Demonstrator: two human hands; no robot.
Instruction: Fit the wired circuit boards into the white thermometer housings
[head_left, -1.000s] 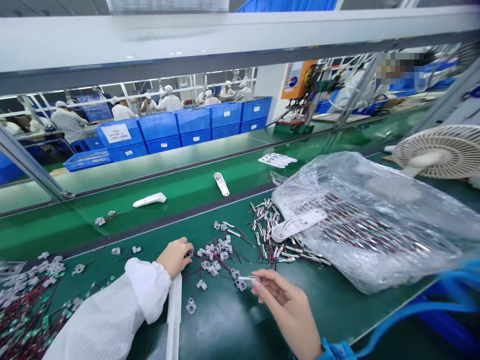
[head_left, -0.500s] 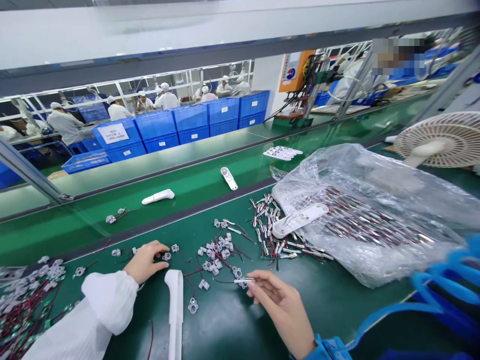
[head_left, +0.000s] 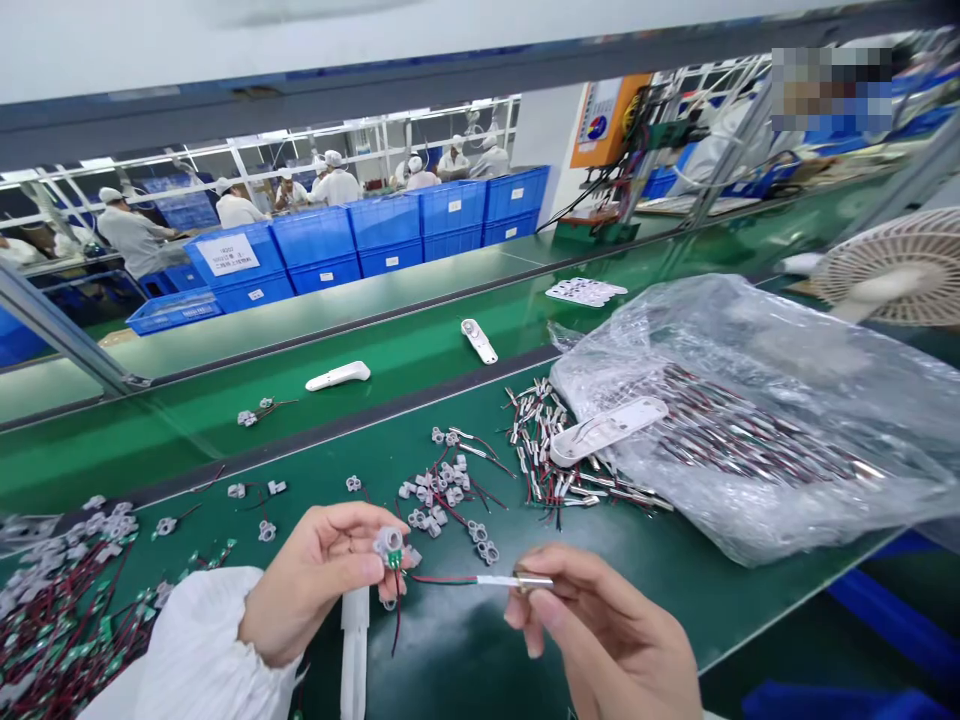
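My left hand (head_left: 311, 580) pinches a small grey plastic ring piece (head_left: 389, 541) with a tiny green circuit board and a dark red wire hanging from it. My right hand (head_left: 607, 620) grips a slim metal-tipped tube (head_left: 535, 581) between thumb and fingers. Red and black wires and a white sleeve run from this tube leftward to the piece in my left hand; whether they are joined there I cannot tell. Beneath my left hand lies a long white plastic shell (head_left: 355, 655), partly hidden. Several grey ring pieces (head_left: 442, 490) lie loose just beyond my hands.
A heap of wired grey pieces (head_left: 82, 590) lies at the left. Right of centre, wired metal tubes (head_left: 536, 430) spill by a clear plastic bag (head_left: 750, 500), with a white shell (head_left: 607, 432) on top. A green conveyor (head_left: 405, 370) carries white shells. A fan (head_left: 892, 275) stands right.
My left hand has picked up a grey ring piece and moved right and nearer. My right hand has drawn closer with the wired tube. The view has shifted slightly.
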